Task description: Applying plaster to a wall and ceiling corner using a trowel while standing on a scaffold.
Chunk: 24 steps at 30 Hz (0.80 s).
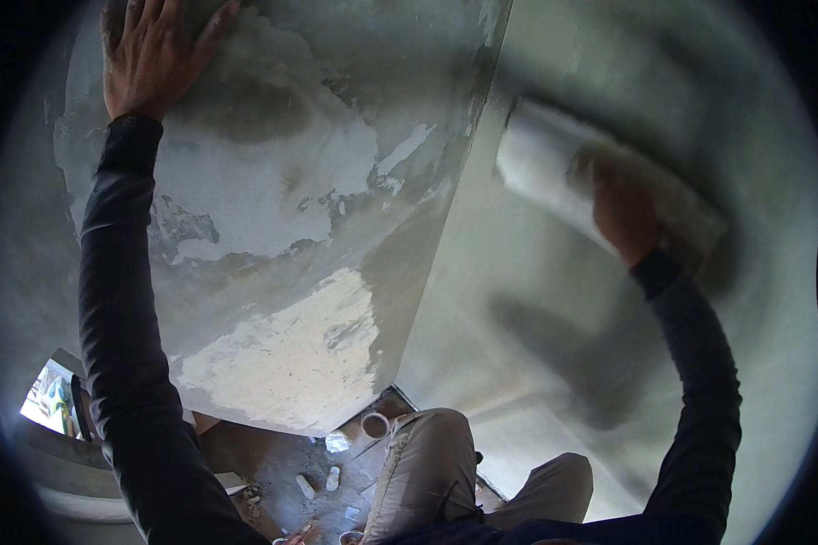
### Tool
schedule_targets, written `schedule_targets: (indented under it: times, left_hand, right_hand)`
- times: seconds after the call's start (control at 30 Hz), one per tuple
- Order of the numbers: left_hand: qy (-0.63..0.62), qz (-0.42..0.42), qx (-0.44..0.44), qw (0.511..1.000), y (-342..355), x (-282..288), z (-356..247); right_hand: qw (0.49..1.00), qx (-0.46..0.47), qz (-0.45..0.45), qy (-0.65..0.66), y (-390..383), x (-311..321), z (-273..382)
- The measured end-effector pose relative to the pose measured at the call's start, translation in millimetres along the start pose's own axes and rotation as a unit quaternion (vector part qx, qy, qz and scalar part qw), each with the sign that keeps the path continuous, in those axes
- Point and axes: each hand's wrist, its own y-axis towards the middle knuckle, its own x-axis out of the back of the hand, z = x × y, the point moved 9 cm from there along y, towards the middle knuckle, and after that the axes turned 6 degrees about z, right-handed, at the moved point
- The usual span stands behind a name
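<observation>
High on the left wall (273, 163), my left hand (159, 62) lies flat with its fingers stretched out. That wall carries uneven patches of grey and white plaster, with a cream patch (286, 341) lower down. Over the smoother right wall (482, 300), my right hand (625, 216) is closed around the handle of a wide plastering trowel (547, 156). The trowel's long pale blade lies tilted, its left end higher than its right. Motion smears the trowel and the hand, and the handle is mostly hidden by my fingers.
A straight corner line runs between the two walls. Far below, beside my knees (427, 463), the floor holds a round bucket (374, 424), a crumpled white bag (337, 441) and two pale cylinders (334, 478). A bright opening (47, 396) shows at lower left.
</observation>
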Motion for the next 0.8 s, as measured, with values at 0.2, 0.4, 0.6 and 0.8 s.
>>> schedule_targets:
  times: [0.2, 0.4, 0.6, 0.8]
  left_hand:
    - [-0.003, 0.006, 0.001, 1.0, -0.3, 5.8, -2.3]
    - [-0.051, -0.001, 0.002, 0.999, -0.6, 4.3, 1.9]
    - [-0.059, -0.019, -0.015, 0.998, -0.8, 5.6, 3.7]
    - [-0.042, -0.021, -0.019, 0.999, -0.5, 7.5, 2.8]
  right_hand:
    - [0.993, -0.051, 0.0, -0.109, 32.4, -6.0, -67.0]
    - [0.988, 0.015, 0.09, 0.123, -53.2, -52.3, 2.7]
    - [0.993, -0.024, 0.093, 0.074, -28.3, -14.4, -50.4]
    - [0.992, -0.1, 0.048, 0.064, 68.7, 37.1, -133.1]
